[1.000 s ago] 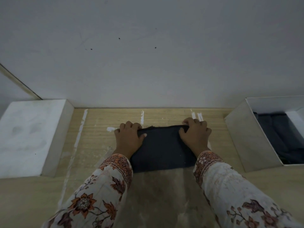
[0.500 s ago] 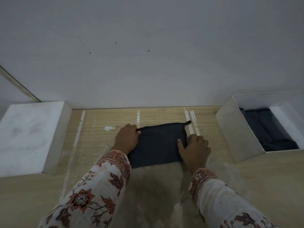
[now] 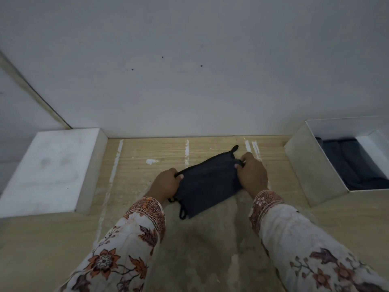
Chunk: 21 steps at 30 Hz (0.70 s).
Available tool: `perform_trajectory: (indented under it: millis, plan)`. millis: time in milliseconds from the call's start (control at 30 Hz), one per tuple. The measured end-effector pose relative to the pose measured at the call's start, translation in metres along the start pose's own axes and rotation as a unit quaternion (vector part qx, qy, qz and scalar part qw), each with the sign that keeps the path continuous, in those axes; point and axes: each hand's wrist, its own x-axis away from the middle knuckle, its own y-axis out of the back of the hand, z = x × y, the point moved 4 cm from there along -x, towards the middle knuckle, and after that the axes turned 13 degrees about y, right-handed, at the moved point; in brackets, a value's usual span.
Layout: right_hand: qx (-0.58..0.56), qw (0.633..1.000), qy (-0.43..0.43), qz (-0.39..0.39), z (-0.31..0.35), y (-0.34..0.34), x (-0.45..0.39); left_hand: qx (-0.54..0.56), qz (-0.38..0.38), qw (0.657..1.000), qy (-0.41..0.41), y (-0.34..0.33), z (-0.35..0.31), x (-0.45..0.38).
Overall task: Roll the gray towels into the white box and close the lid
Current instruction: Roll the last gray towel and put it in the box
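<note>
Folded gray towel (image 3: 207, 184) is lying on the wooden table (image 3: 210, 260), skewed so its long edge is running from near-left up to far-right. Small hanging loops are showing at the far-right corner and at the near-left corner.

Left hand (image 3: 165, 184) is pinching the towel's left edge, thumb on top, fingers curled under the hem. Right hand (image 3: 251, 174) is gripping the right edge near the far corner, fingers curled over the hem. Both hands are closed on cloth; neither is spread flat.

White box (image 3: 309, 165) is sitting open at the right end of the table, well apart from the towel, with dark gray towels already lying inside (image 3: 349, 163). White lid (image 3: 50, 171) is resting at the left end, well apart from the box.

Handling judgement: the towel is looking soft, light and limp, with no stiffness of its own. It is likely sagging wherever it is unsupported, so holding it at 2 opposite edges is keeping it taut. The weave is looking slightly grippy rather than slick. Nothing fragile here.

Where to hold: the 2 short hems seem the best purchase for starting a roll, with thumbs on top pressing the first turn tight. Stacked layers may be sliding apart at the near-left corner, where 2 loops are peeking out. A loose roll is likely springing open before reaching the box
</note>
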Motion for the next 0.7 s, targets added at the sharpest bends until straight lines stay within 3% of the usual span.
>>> perform_trajectory:
  millis: [100, 167, 267, 433, 533, 700]
  plan:
    - [0.065, 0.997, 0.047, -0.020, 0.015, 0.001, 0.003, 0.024, -0.013, 1.000, 0.008, -0.002, 0.009, 0.005]
    - [0.046, 0.992, 0.111, -0.033, 0.028, -0.002, 0.015, 0.037, -0.032, 0.999, 0.011, 0.000, 0.012, 0.007]
    - [-0.005, 0.967, 0.252, 0.028, 0.052, -0.023, 0.048, 0.063, -0.048, 0.997, 0.005, 0.004, 0.015, 0.007]
    - [0.066, 0.900, 0.410, 0.134, 0.081, -0.067, 0.096, 0.124, -0.066, 0.990, 0.005, 0.011, 0.017, 0.008]
    - [0.103, 0.873, 0.453, 0.149, 0.085, -0.080, 0.106, 0.136, -0.076, 0.988, -0.010, 0.012, 0.016, 0.010]
    - [0.127, 0.868, 0.462, 0.129, 0.086, -0.078, 0.107, 0.151, -0.091, 0.984, -0.021, 0.010, 0.015, 0.014]
